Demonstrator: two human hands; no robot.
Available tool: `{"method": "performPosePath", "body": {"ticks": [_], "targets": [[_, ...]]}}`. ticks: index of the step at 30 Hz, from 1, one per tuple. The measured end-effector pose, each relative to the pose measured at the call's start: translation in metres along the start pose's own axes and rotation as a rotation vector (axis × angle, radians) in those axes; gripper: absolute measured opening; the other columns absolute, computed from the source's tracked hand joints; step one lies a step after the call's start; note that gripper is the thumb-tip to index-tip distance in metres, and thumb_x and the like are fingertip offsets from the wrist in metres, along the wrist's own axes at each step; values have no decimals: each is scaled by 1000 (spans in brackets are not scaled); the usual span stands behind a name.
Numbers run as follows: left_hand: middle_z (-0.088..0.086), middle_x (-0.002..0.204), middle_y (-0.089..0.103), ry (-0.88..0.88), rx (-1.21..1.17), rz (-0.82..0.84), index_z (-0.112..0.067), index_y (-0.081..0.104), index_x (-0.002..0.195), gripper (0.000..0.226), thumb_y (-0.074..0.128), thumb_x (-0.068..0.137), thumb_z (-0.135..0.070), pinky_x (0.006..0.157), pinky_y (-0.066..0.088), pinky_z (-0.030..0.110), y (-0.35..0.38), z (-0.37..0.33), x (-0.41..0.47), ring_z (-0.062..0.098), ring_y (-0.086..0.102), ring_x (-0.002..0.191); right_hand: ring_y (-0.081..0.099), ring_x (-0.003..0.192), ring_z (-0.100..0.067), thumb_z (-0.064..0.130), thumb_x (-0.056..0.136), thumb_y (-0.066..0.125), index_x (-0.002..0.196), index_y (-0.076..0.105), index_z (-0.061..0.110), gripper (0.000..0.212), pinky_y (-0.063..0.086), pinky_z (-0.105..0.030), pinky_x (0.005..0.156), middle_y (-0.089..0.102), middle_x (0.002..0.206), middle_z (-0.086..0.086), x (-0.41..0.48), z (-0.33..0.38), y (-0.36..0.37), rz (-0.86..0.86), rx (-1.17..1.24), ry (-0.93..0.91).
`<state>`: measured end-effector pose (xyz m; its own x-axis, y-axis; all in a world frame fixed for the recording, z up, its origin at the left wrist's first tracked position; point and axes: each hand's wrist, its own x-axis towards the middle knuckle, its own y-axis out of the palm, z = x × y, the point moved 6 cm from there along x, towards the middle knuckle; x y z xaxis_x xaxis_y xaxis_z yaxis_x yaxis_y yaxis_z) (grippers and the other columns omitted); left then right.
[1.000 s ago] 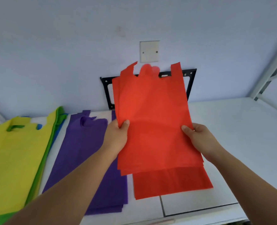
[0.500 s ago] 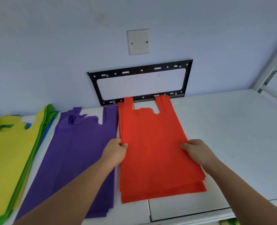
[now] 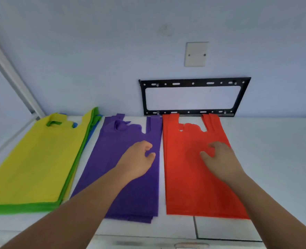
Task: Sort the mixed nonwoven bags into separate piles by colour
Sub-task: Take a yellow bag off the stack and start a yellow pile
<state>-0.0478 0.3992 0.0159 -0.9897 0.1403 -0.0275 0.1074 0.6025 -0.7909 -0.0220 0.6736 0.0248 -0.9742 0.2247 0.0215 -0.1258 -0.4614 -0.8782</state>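
The person holds both arms out in front, side by side and apart. The long bare left arm stretches in from the bottom left. The bare left hand at its end is palm down. Its curled fingers bend in loosely, and its thumb points toward the other hand. The long bare right arm stretches in from the bottom right. The bare right hand is palm down too, loose and a little spread, and looks a bit blurry.
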Motion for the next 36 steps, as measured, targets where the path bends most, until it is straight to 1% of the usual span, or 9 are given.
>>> {"method": "performPosePath", "body": {"ticks": [8, 14, 17, 21, 24, 27, 30, 33, 36], "targets": [[-7, 138, 55, -25, 64, -77, -24, 54, 134, 42, 60, 95, -37, 106, 40, 28, -101, 116, -50, 10, 52, 126, 51, 127, -28, 40, 91, 59, 133, 55, 8, 53, 38, -33, 106, 56, 136, -11, -43, 152, 93, 167, 57, -177], [-6, 143, 52, -93, 80, -83, -23, 53, 137, 49, 62, 93, -43, 106, 41, 32, -180, 227, -90, 15, 50, 129, 52, 124, -25, 39, 94, 58, 135, 53, 9, 51, 40, -32, 104, 55, 136, -9, -91, 267, 157, 239, 61, -250], [-5, 147, 48, -60, 94, -25, -23, 51, 140, 56, 65, 91, -46, 105, 38, 31, -197, 263, -104, 15, 46, 133, 55, 121, -22, 27, 97, 55, 135, 53, 12, 41, 40, -28, 100, 56, 136, -7, -112, 306, 184, 281, 82, -256], [-6, 152, 42, -3, 101, 103, -27, 45, 144, 70, 72, 84, -51, 110, 35, 33, -195, 285, -116, 14, 39, 138, 59, 114, -20, 3, 95, 45, 123, 61, 10, 33, 40, -18, 89, 62, 128, -5, -138, 334, 210, 331, 174, -214], [-5, 153, 40, 59, 158, 192, -27, 41, 146, 84, 78, 75, -55, 113, 34, 35, -182, 291, -119, 15, 37, 139, 61, 114, -22, -1, 92, 42, 120, 62, 10, 36, 46, -25, 93, 62, 128, -7, -147, 344, 224, 383, 201, -168], [-8, 153, 38, 130, 198, 203, -28, 39, 147, 91, 79, 71, -59, 112, 36, 36, -170, 295, -124, 15, 37, 139, 63, 112, -23, -2, 88, 42, 115, 65, 11, 38, 50, -36, 99, 64, 123, -7, -150, 348, 228, 388, 287, -98], [-10, 147, 44, 179, 225, 141, -29, 44, 142, 79, 75, 75, -58, 106, 42, 37, -169, 300, -125, 15, 45, 132, 64, 109, -24, -3, 86, 45, 110, 68, 8, 35, 50, -40, 100, 68, 116, -8, -152, 351, 225, 369, 384, -48], [-9, 136, 57, 233, 196, 81, -28, 55, 133, 55, 68, 86, -52, 98, 46, 35, -177, 300, -125, 15, 56, 119, 68, 99, -20, -6, 86, 45, 107, 67, 9, 34, 55, -39, 93, 68, 110, -8, -153, 353, 226, 367, 477, 17], [-8, 101, 70, 287, 114, 38, -25, 68, 115, 29, 60, 95, -44, 73, 47, 30, -188, 299, -123, 11, 62, 86, 69, 91, -17, -10, 88, 40, 109, 61, 11, 37, 58, -33, 83, 66, 109, -7, -155, 352, 229, 355, 568, 80]]}}
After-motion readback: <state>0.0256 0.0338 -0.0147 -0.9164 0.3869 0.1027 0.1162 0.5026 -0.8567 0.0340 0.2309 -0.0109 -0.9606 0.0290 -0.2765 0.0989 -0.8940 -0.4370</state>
